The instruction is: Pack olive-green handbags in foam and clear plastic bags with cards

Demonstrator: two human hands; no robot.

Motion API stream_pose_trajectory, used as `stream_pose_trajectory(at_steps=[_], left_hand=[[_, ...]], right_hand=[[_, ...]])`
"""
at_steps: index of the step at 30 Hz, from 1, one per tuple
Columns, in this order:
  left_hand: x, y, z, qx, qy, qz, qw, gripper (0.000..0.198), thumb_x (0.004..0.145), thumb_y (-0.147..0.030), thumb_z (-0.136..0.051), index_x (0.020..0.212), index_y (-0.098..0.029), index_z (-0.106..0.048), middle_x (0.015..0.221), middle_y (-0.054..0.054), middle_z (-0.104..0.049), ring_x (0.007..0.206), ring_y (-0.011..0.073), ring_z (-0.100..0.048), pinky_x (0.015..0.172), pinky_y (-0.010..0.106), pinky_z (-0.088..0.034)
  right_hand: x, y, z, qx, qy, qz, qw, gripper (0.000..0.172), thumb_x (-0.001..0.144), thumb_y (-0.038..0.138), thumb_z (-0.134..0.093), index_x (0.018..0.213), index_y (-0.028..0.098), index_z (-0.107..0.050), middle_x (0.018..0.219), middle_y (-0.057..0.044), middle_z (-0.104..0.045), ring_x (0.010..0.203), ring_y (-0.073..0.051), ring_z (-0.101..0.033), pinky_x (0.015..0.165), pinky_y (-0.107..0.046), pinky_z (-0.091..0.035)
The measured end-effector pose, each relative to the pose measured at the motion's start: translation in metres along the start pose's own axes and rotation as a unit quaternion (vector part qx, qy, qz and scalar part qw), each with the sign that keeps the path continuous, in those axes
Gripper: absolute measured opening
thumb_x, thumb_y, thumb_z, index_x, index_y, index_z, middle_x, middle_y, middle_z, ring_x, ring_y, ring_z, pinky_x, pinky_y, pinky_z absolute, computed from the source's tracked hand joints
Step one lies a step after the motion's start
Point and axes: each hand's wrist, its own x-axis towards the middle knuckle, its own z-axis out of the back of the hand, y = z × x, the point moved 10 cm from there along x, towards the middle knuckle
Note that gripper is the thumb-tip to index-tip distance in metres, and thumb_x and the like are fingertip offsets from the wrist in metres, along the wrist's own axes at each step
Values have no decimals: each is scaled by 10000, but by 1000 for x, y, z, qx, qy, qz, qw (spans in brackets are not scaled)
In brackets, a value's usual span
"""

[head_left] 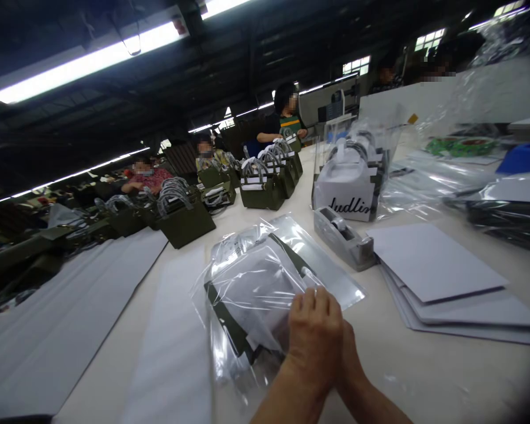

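In front of me a clear plastic bag (265, 277) lies on the table around a dark green handbag (229, 321), partly covered by white paper. My left hand (315, 324) is closed, its fingers curled over the near right part of the plastic. Pressed close against it on the right is my right hand (351, 353); its fingers are hidden behind the left one. Beyond my hands stands a clear tape dispenser (342, 238).
White sheets (437, 259) are stacked at right. Behind the dispenser stand bagged handbags with a white lettered wrap (344, 188). Several green handbags (188, 221) line the left and back. Long white sheets (88, 318) cover the left side. Co-workers sit farther back.
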Motion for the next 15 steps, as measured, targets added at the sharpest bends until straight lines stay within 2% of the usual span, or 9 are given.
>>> stream_pose_trajectory(at_steps=[2,4,6,8,11,13,15], left_hand=[[-20,19,10,11,-65,31,997,258,855,-219,-452,1083,-231,-571,1174,59,-573,1053,239,-532,886,440,-425],[-34,43,20,28,-108,72,991,311,877,-206,-394,1143,-275,-539,1240,63,-532,1121,259,-493,924,498,-377],[-34,58,22,35,-100,83,991,317,872,-197,-397,1143,-273,-543,1231,70,-542,1109,265,-504,913,499,-383],[-23,56,19,21,-69,51,996,318,857,-191,-420,1142,-258,-545,1221,62,-552,1087,259,-521,894,469,-411],[-4,31,19,-26,-60,-32,997,325,855,-180,-395,1136,-222,-552,1201,38,-570,1073,238,-530,877,411,-440],[-1,18,24,-57,-90,-65,992,324,866,-184,-362,1115,-217,-568,1191,21,-578,1091,224,-520,905,392,-423],[-11,17,31,-64,-126,-58,988,335,874,-191,-356,1139,-240,-556,1214,23,-562,1125,220,-498,971,421,-360]], right_hand=[[0,-13,-6,53,18,-52,997,257,696,396,-543,700,144,-593,488,-16,-521,466,-121,-453,424,-222,-361],[-5,-30,-13,111,38,-121,986,311,727,432,-529,781,131,-589,438,21,-470,392,-90,-381,389,-206,-310],[-9,-39,-17,141,51,-157,976,369,734,471,-539,858,126,-582,415,44,-443,361,-72,-338,378,-192,-271],[-9,-35,-16,136,48,-146,979,383,732,476,-547,876,123,-582,413,47,-440,363,-72,-344,383,-189,-270],[-4,-16,-12,124,48,-95,987,326,719,442,-560,788,124,-583,483,17,-498,445,-99,-424,428,-204,-334],[0,-3,-9,119,47,-61,990,282,703,409,-578,760,132,-576,563,-6,-548,522,-119,-469,470,-215,-370],[5,-4,-7,134,44,-65,988,257,697,396,-584,740,144,-561,540,7,-533,495,-111,-453,451,-214,-353]])
